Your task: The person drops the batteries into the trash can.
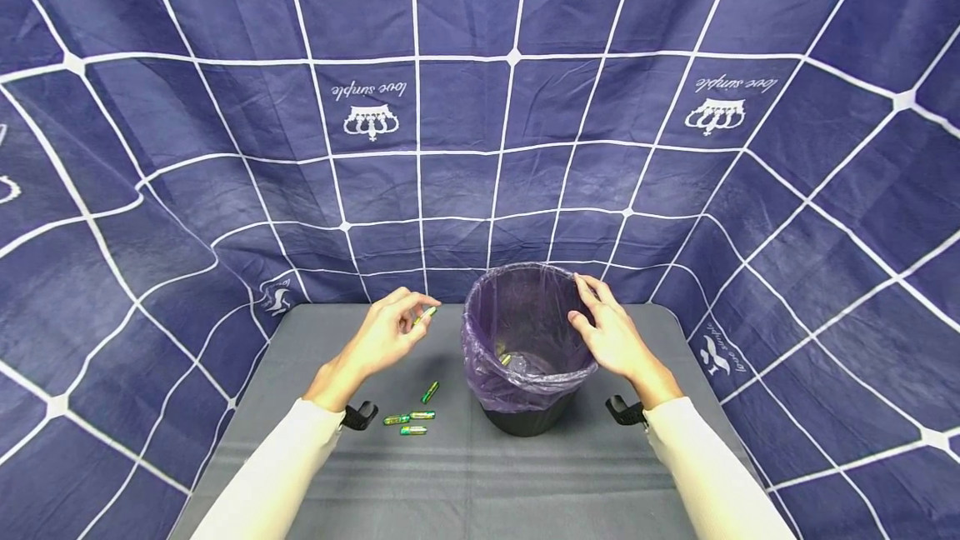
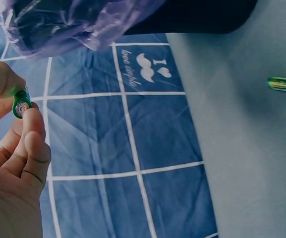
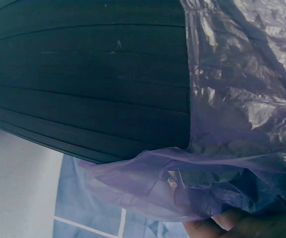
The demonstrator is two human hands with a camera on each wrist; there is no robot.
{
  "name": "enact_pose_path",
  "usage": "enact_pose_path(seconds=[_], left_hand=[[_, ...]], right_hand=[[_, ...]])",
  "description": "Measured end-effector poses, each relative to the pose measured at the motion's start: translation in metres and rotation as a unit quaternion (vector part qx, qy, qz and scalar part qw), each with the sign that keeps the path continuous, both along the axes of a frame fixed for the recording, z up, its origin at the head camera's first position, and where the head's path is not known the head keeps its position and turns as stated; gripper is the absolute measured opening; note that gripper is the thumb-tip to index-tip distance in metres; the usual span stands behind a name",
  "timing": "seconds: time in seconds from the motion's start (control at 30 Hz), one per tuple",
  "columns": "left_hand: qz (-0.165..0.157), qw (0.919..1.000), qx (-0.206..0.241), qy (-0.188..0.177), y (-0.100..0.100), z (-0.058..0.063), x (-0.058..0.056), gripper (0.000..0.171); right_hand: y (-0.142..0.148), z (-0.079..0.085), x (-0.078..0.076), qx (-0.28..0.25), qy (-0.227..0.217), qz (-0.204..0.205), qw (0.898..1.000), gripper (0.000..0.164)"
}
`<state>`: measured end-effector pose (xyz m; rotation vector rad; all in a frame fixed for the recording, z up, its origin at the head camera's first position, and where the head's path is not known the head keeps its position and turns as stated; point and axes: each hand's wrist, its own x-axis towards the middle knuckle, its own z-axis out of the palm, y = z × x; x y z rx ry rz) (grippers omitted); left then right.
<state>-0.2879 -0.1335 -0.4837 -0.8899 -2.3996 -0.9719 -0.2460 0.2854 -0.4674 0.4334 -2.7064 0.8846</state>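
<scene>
My left hand (image 1: pixel 384 338) pinches a green battery (image 2: pixel 22 108) between thumb and fingertips, raised left of the bin's rim. The battery's round end faces the camera in the left wrist view. My right hand (image 1: pixel 617 338) grips the right side of the rim of a black trash bin (image 1: pixel 527 423), thumb on the inner side. A thin purple bag (image 1: pixel 487 382) lines the bin and folds down over its outside. Inside, a battery (image 1: pixel 506 359) lies near the bottom. Several green batteries (image 1: pixel 413 431) lie on the table to the left of the bin, below my left hand.
The bin stands on a grey table (image 1: pixel 540 490). Blue cloth (image 1: pixel 465 115) with white grid lines hangs behind the table and along both sides. Each wrist wears a black strap mount (image 1: pixel 362 416).
</scene>
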Motion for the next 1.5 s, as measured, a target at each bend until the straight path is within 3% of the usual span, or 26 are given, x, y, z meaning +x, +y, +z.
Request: enact_pose_path(seconds=[0.3, 0.5, 0.93, 1.13, 1.5], left_hand=[[-0.021, 0.9998, 0.003, -0.005, 0.012, 0.021, -0.003, 0.028], [-0.039, 0.9991, -0.002, 0.02, 0.022, 0.036, -0.008, 0.027], [-0.077, 0.9963, -0.031, 0.025, 0.063, 0.081, -0.018, 0.029], [-0.105, 0.9934, -0.04, 0.024, 0.084, 0.092, -0.023, 0.028], [-0.127, 0.99, -0.062, 0.002, 0.117, 0.111, -0.027, 0.026]], right_hand=[[0.0, -0.003, -0.001, 0.004, 0.003, 0.002, 1.0, 0.07], [0.0, -0.004, 0.0, 0.002, 0.004, 0.002, 1.0, 0.07], [0.001, -0.003, 0.0, -0.002, 0.008, 0.001, 1.0, 0.071], [0.002, -0.003, 0.0, 0.0, 0.008, 0.001, 1.0, 0.07], [0.002, -0.002, -0.001, -0.002, 0.006, 0.003, 1.0, 0.071]])
